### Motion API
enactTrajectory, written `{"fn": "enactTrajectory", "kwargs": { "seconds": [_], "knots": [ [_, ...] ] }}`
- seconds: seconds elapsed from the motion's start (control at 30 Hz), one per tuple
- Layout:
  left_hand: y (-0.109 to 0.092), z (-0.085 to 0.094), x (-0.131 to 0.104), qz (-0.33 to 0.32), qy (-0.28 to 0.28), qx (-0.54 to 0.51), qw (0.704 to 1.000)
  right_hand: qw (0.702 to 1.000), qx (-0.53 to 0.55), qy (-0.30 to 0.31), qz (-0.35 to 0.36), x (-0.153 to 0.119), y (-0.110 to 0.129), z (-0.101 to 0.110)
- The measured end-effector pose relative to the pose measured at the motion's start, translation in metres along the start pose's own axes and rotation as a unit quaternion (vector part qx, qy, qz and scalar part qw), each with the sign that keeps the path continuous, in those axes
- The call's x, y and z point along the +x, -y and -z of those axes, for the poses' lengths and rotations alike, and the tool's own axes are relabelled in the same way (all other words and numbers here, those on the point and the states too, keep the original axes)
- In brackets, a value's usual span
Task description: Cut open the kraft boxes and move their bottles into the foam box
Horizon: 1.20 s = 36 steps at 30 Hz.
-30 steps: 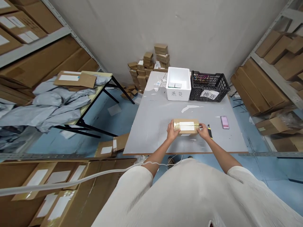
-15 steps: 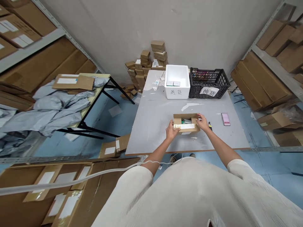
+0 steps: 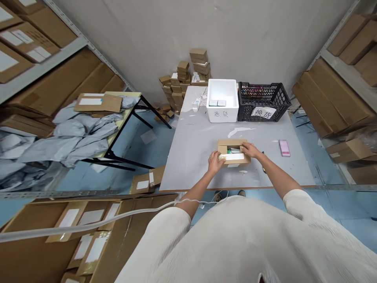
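Observation:
A small cardboard box (image 3: 232, 142) stands on the grey table with its top flaps raised, and a green-and-white item (image 3: 233, 151) shows inside. My left hand (image 3: 216, 162) grips the box's left front corner, thumb by the white label (image 3: 234, 156). On the opposite side, my right hand (image 3: 250, 150) holds the right edge, its fingers bent over the opening; the fingertips are partly hidden. A utility knife (image 3: 264, 163) lies just right of the box, partly covered by my right forearm.
At the table's back stand a white foam bin (image 3: 222, 115) with small boxes and a black plastic crate (image 3: 264, 103). A pink phone-like item (image 3: 284, 148) lies right. Grey parcels (image 3: 70, 133) cover the left table. A white cable (image 3: 118, 217) crosses low in front.
My right hand has shifted inward over the box's right side, and the back flap leans further back. My left hand keeps its hold. The whole view has shifted slightly.

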<state>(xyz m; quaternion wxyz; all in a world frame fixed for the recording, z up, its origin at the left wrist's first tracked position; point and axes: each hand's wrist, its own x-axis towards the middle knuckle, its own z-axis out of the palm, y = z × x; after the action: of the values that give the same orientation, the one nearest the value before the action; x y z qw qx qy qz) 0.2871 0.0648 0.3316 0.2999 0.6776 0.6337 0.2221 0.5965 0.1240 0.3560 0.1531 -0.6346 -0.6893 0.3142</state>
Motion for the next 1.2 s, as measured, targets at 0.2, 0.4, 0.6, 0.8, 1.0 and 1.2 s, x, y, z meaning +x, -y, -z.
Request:
{"fn": "enactTrajectory", "kwargs": {
  "seconds": [0.2, 0.4, 0.6, 0.8, 1.0, 1.2],
  "knots": [
    [-0.013, 0.016, -0.006, -0.029, -0.061, -0.007, 0.998, 0.998, 0.037, 0.042, 0.023, 0.009, -0.002, 0.016],
    [-0.011, 0.027, -0.021, -0.088, 0.012, 0.002, 0.996, 0.998, 0.01, 0.052, 0.021, 0.007, 0.0, 0.016],
    [-0.013, 0.033, -0.033, -0.169, 0.126, 0.126, 0.969, 0.991, -0.11, 0.073, 0.001, -0.002, 0.01, 0.002],
    [-0.028, 0.027, -0.009, -0.247, 0.192, 0.246, 0.918, 0.973, -0.204, 0.101, -0.033, -0.013, 0.032, -0.005],
    [-0.018, 0.034, -0.017, -0.254, 0.125, 0.28, 0.917, 0.963, -0.245, 0.104, -0.033, -0.017, 0.038, -0.005],
    [-0.009, 0.054, -0.023, -0.156, 0.086, 0.303, 0.936, 0.968, -0.225, 0.104, -0.028, -0.018, 0.035, -0.005]
  ]
}}
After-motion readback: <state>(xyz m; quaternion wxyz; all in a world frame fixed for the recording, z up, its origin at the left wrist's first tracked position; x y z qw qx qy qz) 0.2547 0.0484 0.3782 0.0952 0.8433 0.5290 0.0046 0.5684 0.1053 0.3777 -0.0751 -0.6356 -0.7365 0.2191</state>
